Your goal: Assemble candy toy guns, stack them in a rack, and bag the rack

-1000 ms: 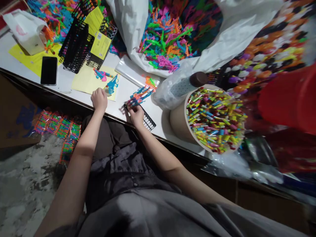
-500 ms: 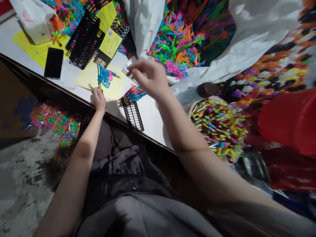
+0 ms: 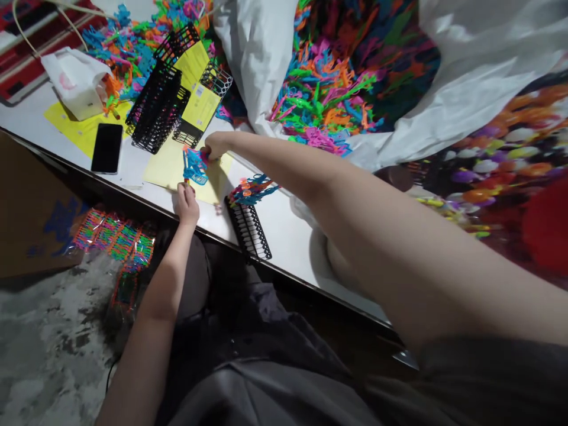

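My left hand (image 3: 187,202) is closed near the table's front edge, pinching the short coloured end of a blue plastic toy (image 3: 195,171). The toy's latticed, flat part points away from me over a pale yellow sheet (image 3: 162,168). On the far side of it, my right hand (image 3: 215,145) reaches in from the right with bent fingers close against the blue and pink pieces. What those fingers hold is hidden. To the right lies a black slotted rack (image 3: 251,231), with several blue and orange plastic toys (image 3: 252,190) at its upper end.
Black openwork racks (image 3: 160,106) and yellow cards (image 3: 199,106) stack behind my hands. A phone (image 3: 107,149) and a white paper box (image 3: 75,83) sit at left. Bright plastic pieces (image 3: 328,89) fill a large white bag (image 3: 260,59). Packed bundles (image 3: 113,234) hang or lie below the table edge.
My right hand has moved left and down from above the table to the blue toy. My left hand keeps its pinch. The whole view has shifted slightly.
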A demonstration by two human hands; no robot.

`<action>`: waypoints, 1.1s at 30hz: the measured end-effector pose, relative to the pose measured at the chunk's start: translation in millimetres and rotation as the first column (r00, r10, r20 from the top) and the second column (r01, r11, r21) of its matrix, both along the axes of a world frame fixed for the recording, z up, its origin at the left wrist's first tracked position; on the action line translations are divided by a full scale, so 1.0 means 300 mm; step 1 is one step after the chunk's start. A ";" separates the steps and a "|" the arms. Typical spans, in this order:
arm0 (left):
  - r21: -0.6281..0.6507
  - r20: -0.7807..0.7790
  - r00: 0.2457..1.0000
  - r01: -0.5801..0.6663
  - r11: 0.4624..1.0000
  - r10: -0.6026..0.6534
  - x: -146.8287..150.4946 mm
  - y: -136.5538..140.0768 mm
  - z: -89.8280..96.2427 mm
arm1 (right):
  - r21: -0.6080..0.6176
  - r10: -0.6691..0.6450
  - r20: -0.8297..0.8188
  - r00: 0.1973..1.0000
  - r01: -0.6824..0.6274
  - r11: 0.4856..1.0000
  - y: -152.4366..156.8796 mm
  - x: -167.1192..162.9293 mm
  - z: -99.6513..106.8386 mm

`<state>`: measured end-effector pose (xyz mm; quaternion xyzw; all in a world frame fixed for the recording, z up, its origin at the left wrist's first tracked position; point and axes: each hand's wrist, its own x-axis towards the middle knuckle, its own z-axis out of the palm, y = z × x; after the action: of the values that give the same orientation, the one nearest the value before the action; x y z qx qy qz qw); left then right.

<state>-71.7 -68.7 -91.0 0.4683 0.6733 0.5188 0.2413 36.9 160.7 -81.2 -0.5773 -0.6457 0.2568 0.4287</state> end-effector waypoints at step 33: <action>0.028 -0.310 0.943 0.137 0.990 -0.122 0.161 -0.310 0.123 | -0.185 -0.149 -0.362 0.920 0.085 0.979 -0.784 0.417 -0.018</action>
<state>-23.4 -161.8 -54.1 0.5924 0.6573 0.4391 0.1554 162.0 -74.5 -86.8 -0.5891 -0.4929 0.3886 0.5089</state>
